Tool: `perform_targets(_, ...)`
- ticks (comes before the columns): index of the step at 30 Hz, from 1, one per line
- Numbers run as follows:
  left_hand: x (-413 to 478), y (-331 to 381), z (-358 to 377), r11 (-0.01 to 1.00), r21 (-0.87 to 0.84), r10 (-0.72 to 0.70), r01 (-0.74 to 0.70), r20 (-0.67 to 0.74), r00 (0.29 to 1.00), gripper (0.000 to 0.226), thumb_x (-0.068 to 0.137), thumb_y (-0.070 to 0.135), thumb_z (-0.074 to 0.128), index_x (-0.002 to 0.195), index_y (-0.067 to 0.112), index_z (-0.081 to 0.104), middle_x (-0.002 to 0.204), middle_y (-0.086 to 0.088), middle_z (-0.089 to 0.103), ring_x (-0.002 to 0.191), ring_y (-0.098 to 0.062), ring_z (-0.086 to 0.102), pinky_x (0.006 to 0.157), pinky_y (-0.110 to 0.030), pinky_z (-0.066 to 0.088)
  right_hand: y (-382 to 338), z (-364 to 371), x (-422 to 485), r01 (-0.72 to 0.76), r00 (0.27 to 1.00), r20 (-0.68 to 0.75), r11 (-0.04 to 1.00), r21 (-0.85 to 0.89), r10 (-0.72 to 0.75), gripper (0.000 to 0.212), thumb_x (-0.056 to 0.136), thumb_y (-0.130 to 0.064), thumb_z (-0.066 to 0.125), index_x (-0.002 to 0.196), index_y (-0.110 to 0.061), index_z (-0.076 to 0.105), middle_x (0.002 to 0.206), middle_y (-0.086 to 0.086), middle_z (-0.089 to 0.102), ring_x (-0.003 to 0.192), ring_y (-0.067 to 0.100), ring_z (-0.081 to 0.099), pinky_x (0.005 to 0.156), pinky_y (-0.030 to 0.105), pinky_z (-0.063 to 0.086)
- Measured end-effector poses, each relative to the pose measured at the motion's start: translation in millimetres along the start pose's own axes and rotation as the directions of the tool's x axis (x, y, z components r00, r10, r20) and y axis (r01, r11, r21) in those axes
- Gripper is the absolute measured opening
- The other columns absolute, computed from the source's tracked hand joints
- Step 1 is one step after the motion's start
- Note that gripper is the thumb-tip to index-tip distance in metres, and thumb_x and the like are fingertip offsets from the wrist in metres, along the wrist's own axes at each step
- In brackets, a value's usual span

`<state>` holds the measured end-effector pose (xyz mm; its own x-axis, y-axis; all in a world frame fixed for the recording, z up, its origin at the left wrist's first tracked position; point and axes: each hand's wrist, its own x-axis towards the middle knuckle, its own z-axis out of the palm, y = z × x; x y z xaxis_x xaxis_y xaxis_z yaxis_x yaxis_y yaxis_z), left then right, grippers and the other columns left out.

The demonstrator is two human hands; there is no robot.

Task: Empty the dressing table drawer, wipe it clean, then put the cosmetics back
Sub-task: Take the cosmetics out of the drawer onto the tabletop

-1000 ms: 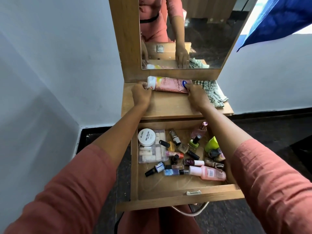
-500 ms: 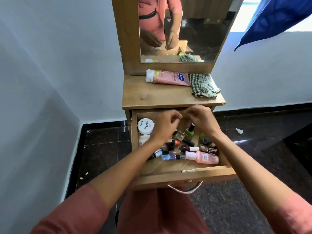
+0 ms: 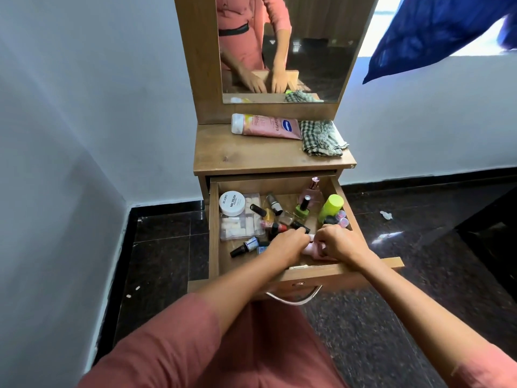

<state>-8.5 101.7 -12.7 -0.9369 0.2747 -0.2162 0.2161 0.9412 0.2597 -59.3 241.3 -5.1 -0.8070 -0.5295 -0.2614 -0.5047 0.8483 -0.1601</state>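
The wooden drawer (image 3: 347, 271) stands pulled out, with several cosmetics inside. A white nail polish jar (image 3: 232, 203) rests on a clear plastic box (image 3: 242, 224) at the drawer's left. A green nail polish (image 3: 303, 208), a pink perfume bottle (image 3: 312, 191) and a lime-capped bottle (image 3: 331, 207) stand at the back right. My left hand (image 3: 289, 245) and my right hand (image 3: 340, 243) are both down in the drawer's front part, closed around a pale pink bottle (image 3: 314, 249), which they mostly hide. A pink tube (image 3: 267, 126) and a checked cloth (image 3: 321, 138) lie on the tabletop (image 3: 246, 155).
A mirror (image 3: 282, 46) rises behind the tabletop against the white wall. A metal handle (image 3: 293, 299) hangs under the drawer front, close to my lap. Dark tiled floor (image 3: 419, 239) lies on both sides, with small scraps on it. Blue fabric (image 3: 442, 32) hangs at the upper right.
Both hands left the pink tube on the tabletop, dropped into the drawer, then moved from its middle to the front and closed on the pale pink bottle.
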Motion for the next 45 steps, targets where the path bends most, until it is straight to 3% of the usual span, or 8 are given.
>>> perform_targets(7,6,1,2,0.987,0.159,0.038,-0.031,-0.037,0.999,0.029,0.091,-0.002,0.043,0.119,0.001,0.050,0.118,-0.016,0.046,0.112,-0.032,0.048,0.081,-0.042,0.046,-10,-8,2,-0.037,0.984,0.171,0.997,-0.073,0.049,0.029,0.081,-0.023,0.055,0.107,-0.013,0.063,0.109,0.010,0.066,0.103,0.030,0.060,0.076,0.034,0.046)
perform_targets(17,-5,-10,-11,0.993,-0.104,0.022,-0.051,-0.267,0.964,0.022,0.086,-0.002,0.051,0.108,0.002,0.053,0.113,-0.013,0.051,0.104,-0.030,0.053,0.080,-0.043,0.049,-1,-20,-4,-0.039,0.998,0.061,0.957,0.287,0.023,0.012,0.075,-0.020,0.069,0.065,-0.020,0.064,0.069,0.011,0.064,0.070,0.028,0.061,0.058,0.032,0.042)
perform_targets(24,-19,-19,-54,0.733,-0.665,-0.369,-0.147,-0.569,0.735,0.033,0.088,0.011,0.058,0.120,0.007,0.053,0.110,-0.007,0.061,0.094,-0.012,0.057,0.079,-0.011,0.042,-20,-68,9,0.042,0.984,-0.156,0.738,0.673,0.086,0.055,0.068,-0.005,0.077,0.119,-0.001,0.058,0.111,0.010,0.067,0.092,0.014,0.063,0.086,0.028,0.051)
perform_targets(31,-17,-54,-87,0.614,-0.767,-0.448,-0.187,-0.534,0.717,0.040,0.085,0.013,0.061,0.123,0.006,0.053,0.111,-0.010,0.065,0.090,-0.006,0.058,0.067,0.000,0.046,-75,-107,48,0.213,0.955,-0.287,0.511,0.833,0.070,0.047,0.076,-0.007,0.070,0.120,-0.003,0.056,0.119,0.014,0.063,0.101,0.019,0.062,0.090,0.037,0.051)
perform_targets(34,-16,-77,-100,0.645,-0.749,-0.511,-0.149,-0.569,0.644,0.039,0.082,0.013,0.065,0.118,0.004,0.057,0.110,-0.011,0.066,0.088,-0.007,0.058,0.064,0.000,0.045,-100,-116,72,0.271,0.947,-0.319,0.433,0.860,0.042,0.049,0.077,-0.001,0.068,0.124,0.001,0.052,0.122,0.006,0.059,0.102,0.015,0.059,0.080,0.017,0.053)
perform_targets(36,-13,-94,-110,0.652,-0.747,-0.560,-0.130,-0.590,0.581,0.034,0.082,0.014,0.066,0.113,0.001,0.060,0.106,-0.014,0.068,0.086,-0.011,0.060,0.062,0.001,0.044,-116,-119,87,0.301,0.932,-0.360,0.460,0.835,0.043,0.052,0.077,0.000,0.068,0.126,0.004,0.049,0.115,0.002,0.056,0.099,0.012,0.055,0.073,0.004,0.049)
perform_targets(39,-8,-122,-126,0.678,-0.731,-0.593,-0.075,-0.605,0.531,0.033,0.081,0.016,0.068,0.109,0.001,0.063,0.104,-0.016,0.069,0.087,-0.015,0.061,0.064,-0.004,0.042,-134,-120,113,0.320,0.922,-0.383,0.449,0.834,0.054,0.051,0.077,0.004,0.066,0.125,0.007,0.049,0.120,0.018,0.060,0.108,0.022,0.058,0.089,0.016,0.047)
perform_targets(45,6,-173,-152,0.726,-0.688,-0.608,0.022,-0.625,0.490,0.037,0.079,0.017,0.070,0.112,0.002,0.063,0.109,-0.017,0.068,0.095,-0.022,0.064,0.074,-0.012,0.040,-150,-123,161,0.344,0.889,-0.457,0.616,0.709,0.028,0.048,0.078,0.002,0.065,0.125,-0.002,0.053,0.108,0.019,0.063,0.080,0.018,0.057,0.068,0.012,0.044)
